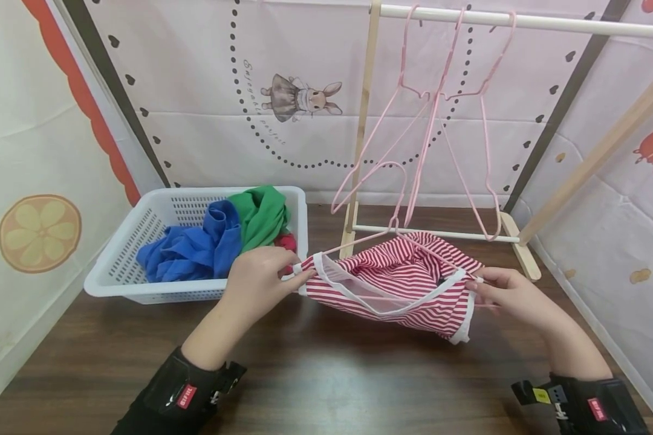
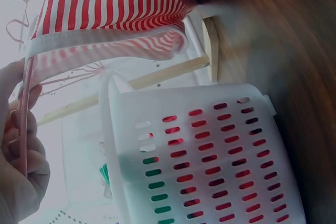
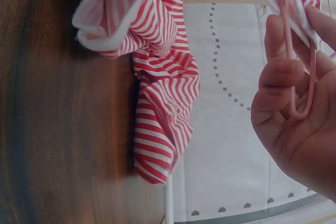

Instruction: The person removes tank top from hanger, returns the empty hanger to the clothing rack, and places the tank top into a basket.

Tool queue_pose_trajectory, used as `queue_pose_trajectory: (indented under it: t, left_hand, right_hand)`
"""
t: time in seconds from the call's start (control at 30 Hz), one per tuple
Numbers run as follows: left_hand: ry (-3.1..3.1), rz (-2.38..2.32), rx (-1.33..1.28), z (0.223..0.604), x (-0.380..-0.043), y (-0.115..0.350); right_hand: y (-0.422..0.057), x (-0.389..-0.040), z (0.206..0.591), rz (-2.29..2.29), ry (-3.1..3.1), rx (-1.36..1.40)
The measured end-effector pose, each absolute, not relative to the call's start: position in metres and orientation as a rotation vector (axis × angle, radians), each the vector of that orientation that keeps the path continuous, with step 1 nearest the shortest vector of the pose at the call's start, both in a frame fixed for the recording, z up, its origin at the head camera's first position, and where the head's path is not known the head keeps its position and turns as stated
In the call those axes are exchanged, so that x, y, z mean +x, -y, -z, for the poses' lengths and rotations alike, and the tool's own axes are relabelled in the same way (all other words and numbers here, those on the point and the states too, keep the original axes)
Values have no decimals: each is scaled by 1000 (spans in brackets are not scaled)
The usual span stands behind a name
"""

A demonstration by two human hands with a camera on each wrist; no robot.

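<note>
A red-and-white striped top (image 1: 392, 266) with white trim is stretched between the two hands. A pink hanger (image 1: 362, 240) runs through it, its hook rising above the neckline. At the left shoulder, my left hand (image 1: 259, 275) pinches the trim; in the left wrist view its fingers curl round the hanger's end (image 2: 26, 114). My right hand (image 1: 514, 296) grips the opposite shoulder. The right wrist view shows the rounded hanger tip (image 3: 302, 115) poking out past the white edging, between thumb and fingers. The lower fabric hangs in folds close over the table.
A white perforated basket (image 1: 158, 290) at the left holds blue cloth (image 1: 196, 244), green cloth (image 1: 260, 214) and some red cloth. Behind the top stands a wooden rack with a white rail (image 1: 577, 24), carrying several pink hangers (image 1: 490, 157). Printed fabric walls enclose the brown table (image 1: 326, 386).
</note>
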State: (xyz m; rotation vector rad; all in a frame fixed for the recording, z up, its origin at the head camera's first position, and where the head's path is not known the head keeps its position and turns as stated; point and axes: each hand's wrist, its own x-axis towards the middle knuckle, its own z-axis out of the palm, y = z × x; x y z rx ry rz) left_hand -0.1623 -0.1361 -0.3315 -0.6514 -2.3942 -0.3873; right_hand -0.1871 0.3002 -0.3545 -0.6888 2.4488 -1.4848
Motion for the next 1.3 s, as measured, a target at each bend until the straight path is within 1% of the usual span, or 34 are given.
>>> queue_pose_trajectory:
  t: [0.3, 0.67, 0.87, 1.17, 1.3]
  left_hand:
    - [2333, 454, -649, 331, -163, 143]
    - [2291, 537, -588, 317, -168, 142]
    - [2261, 582, -606, 315, -169, 141]
    - [2260, 655, -640, 309, -167, 137]
    - [2291, 663, -638, 304, -164, 134]
  right_hand:
    - [-294, -185, 346, 1409, -2599, -798]
    - [-276, -175, 322, 1192, -3094, -711]
    - [-258, -167, 315, 1012, -3259, -796]
    - [-237, -169, 303, 1096, -3353, -835]
    - [-224, -166, 297, 1178, -3344, -755]
